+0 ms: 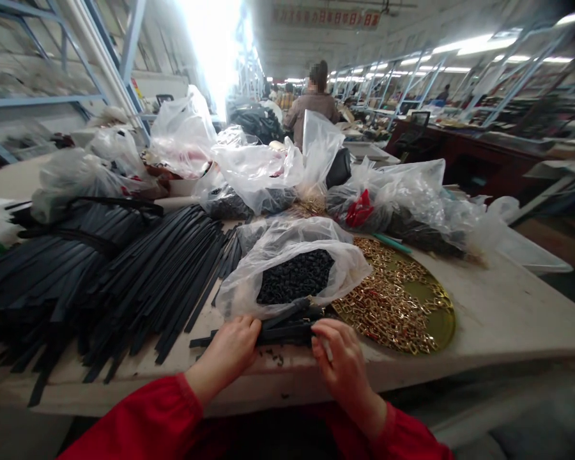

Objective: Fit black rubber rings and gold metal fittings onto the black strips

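Short black straps [287, 335] lie in a small stack between my hands at the table's front edge. My left hand [237, 346] is closed over them, with strap ends sticking out on its left. At the other end of the stack, the curled fingers of my right hand [341, 361] pinch the tip of a black strap; a smaller piece between them cannot be made out. Just behind is an open clear plastic bag [349, 271] full of small black loops [294, 279]. Gold-coloured metal buckles [383, 306] are heaped on a round golden tray [446, 322] to the right.
Long black strips [158, 275] cover the table's left side. Several filled plastic bags [263, 169] line the back, one with something red [359, 209]. A teal stick [391, 243] touches the tray's far rim. Further off, a person [314, 105] stands facing away.
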`<action>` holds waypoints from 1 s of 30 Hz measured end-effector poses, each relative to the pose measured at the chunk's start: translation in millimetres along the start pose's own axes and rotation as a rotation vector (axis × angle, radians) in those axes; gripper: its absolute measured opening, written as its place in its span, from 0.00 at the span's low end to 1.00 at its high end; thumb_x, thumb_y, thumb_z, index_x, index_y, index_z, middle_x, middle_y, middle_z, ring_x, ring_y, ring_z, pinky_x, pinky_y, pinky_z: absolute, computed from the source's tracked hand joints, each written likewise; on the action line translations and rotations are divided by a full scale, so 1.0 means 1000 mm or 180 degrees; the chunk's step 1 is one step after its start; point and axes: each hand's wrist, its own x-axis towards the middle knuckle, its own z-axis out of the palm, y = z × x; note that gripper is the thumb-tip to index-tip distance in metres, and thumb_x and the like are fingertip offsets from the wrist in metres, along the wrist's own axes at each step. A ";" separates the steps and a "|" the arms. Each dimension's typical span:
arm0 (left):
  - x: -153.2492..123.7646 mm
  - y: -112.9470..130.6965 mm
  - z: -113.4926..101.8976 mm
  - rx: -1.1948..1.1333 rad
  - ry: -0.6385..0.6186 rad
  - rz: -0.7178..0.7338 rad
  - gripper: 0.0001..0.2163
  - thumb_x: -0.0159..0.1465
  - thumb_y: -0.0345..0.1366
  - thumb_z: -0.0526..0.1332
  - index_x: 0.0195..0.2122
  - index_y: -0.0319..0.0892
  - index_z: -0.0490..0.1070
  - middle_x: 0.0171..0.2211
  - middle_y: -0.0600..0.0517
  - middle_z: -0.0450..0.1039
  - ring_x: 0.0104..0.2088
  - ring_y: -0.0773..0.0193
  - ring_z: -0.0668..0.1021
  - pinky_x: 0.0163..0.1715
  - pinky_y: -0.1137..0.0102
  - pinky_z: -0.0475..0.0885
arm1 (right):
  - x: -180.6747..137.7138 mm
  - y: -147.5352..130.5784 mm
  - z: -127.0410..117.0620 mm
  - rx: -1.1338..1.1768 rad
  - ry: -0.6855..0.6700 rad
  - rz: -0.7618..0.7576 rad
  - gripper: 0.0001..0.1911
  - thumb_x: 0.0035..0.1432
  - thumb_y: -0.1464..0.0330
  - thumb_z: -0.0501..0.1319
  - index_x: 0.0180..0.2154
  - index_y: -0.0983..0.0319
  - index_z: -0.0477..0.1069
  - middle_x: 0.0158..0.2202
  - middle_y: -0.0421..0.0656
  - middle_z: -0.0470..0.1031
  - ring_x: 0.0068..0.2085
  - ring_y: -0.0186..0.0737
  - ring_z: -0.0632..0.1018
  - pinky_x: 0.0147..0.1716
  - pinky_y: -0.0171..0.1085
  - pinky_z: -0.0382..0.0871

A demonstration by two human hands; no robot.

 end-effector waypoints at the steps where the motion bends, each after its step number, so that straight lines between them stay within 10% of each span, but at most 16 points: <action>1: 0.003 0.002 0.000 0.0040 -0.0025 -0.0005 0.11 0.54 0.24 0.53 0.38 0.38 0.66 0.37 0.45 0.68 0.40 0.54 0.72 0.40 0.63 0.67 | -0.010 -0.008 0.000 0.0296 -0.0185 0.0043 0.09 0.56 0.73 0.52 0.40 0.59 0.64 0.39 0.46 0.70 0.42 0.43 0.70 0.42 0.42 0.63; 10: 0.020 0.013 -0.009 0.0157 -0.0024 -0.0024 0.15 0.53 0.23 0.52 0.42 0.36 0.65 0.40 0.41 0.68 0.41 0.52 0.73 0.39 0.61 0.67 | -0.044 -0.038 0.018 0.1512 -0.1200 0.1122 0.05 0.54 0.72 0.53 0.32 0.62 0.68 0.29 0.40 0.71 0.32 0.37 0.72 0.32 0.34 0.64; 16: 0.011 0.015 -0.018 0.0059 -0.0207 -0.0046 0.12 0.52 0.25 0.54 0.37 0.36 0.68 0.37 0.43 0.72 0.39 0.51 0.75 0.38 0.64 0.68 | -0.048 -0.035 0.035 0.3119 -0.1063 0.2520 0.17 0.47 0.63 0.62 0.39 0.64 0.67 0.36 0.44 0.73 0.37 0.41 0.73 0.37 0.39 0.65; 20: -0.014 0.053 -0.029 -0.0106 -0.0332 0.0156 0.10 0.54 0.31 0.54 0.37 0.39 0.68 0.35 0.48 0.74 0.37 0.55 0.77 0.35 0.69 0.69 | -0.034 -0.049 0.024 0.4182 -0.0888 0.2578 0.20 0.48 0.58 0.62 0.41 0.63 0.68 0.38 0.44 0.73 0.42 0.42 0.73 0.40 0.40 0.66; 25: -0.038 0.137 -0.044 -0.0679 -0.0195 0.0378 0.15 0.57 0.31 0.53 0.45 0.36 0.63 0.40 0.43 0.73 0.40 0.56 0.76 0.40 0.65 0.70 | -0.023 -0.051 -0.040 0.4943 0.0743 0.2925 0.13 0.44 0.63 0.65 0.33 0.60 0.69 0.31 0.38 0.74 0.36 0.38 0.75 0.42 0.39 0.67; 30: -0.033 0.163 -0.038 -0.0999 0.0159 0.1284 0.32 0.55 0.45 0.58 0.59 0.41 0.49 0.55 0.44 0.62 0.52 0.53 0.68 0.50 0.60 0.65 | -0.077 0.022 -0.172 0.3267 0.1389 0.2563 0.09 0.48 0.63 0.63 0.32 0.60 0.70 0.26 0.37 0.73 0.31 0.35 0.75 0.39 0.39 0.69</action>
